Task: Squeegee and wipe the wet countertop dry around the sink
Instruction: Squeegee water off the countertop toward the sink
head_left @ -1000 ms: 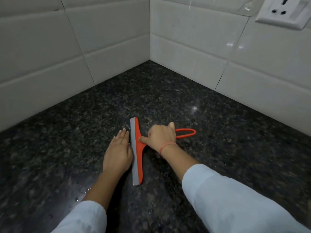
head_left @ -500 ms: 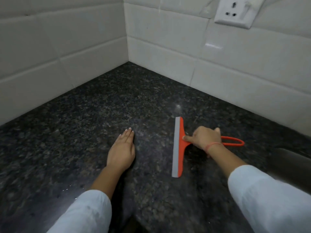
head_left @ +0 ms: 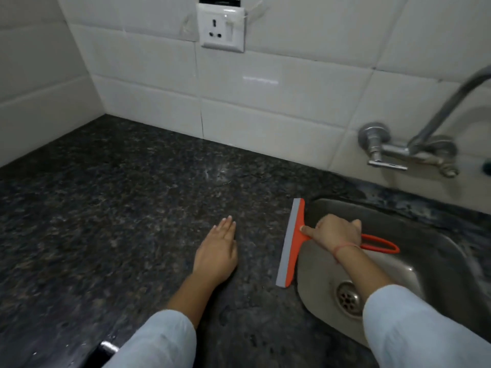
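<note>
Granite, dark and speckled: the countertop (head_left: 119, 208) runs left of the sink (head_left: 438, 274), the left hand (head_left: 216, 254) flat on it, fingers straight and together. At the sink's left rim the orange squeegee (head_left: 291, 243) sits blade to the stone, the right hand (head_left: 336, 233) curled round its handle, forefinger on the head. A steady, even pull over that rim would finish the stroke.

— What is on the wall there?

— White glossy tiles (head_left: 148, 62) on both walls, which meet in a corner at the left. High up sits a white socket (head_left: 222, 27) with a switch. Some clear film (head_left: 253, 15) hangs loose at its edge.

— And more to the right?

— A metal tap (head_left: 393, 151) is fixed to the tiles. Its spout (head_left: 451, 102) rises to the right and leaves the view. Beside it is something teal (head_left: 487, 163), too little to tell.
</note>
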